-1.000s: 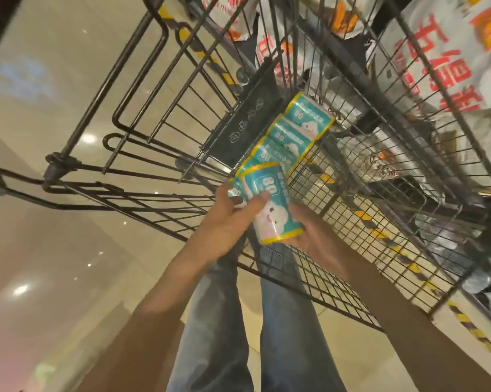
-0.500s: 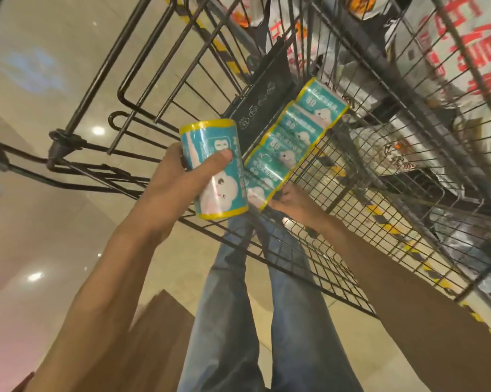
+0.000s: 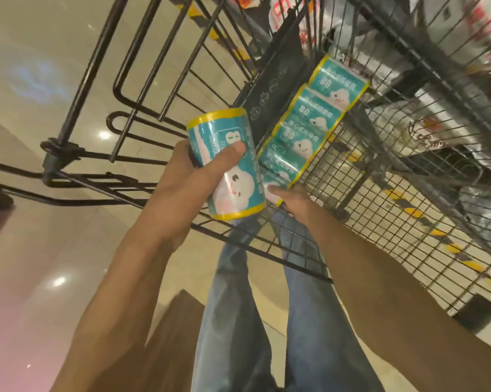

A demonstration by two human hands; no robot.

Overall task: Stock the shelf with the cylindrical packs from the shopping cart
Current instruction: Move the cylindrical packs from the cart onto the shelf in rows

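- One pack (image 3: 227,165) now up out of the cart (image 3: 366,176), gripped in my left hand (image 3: 187,179).
- Right hand (image 3: 292,200) has dropped to the row (image 3: 309,134), grip hidden, can't tell.

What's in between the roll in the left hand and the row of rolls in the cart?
In the head view, a narrow strip of the cart's dark flap shows between the held roll and the row of rolls; lower down they nearly meet.
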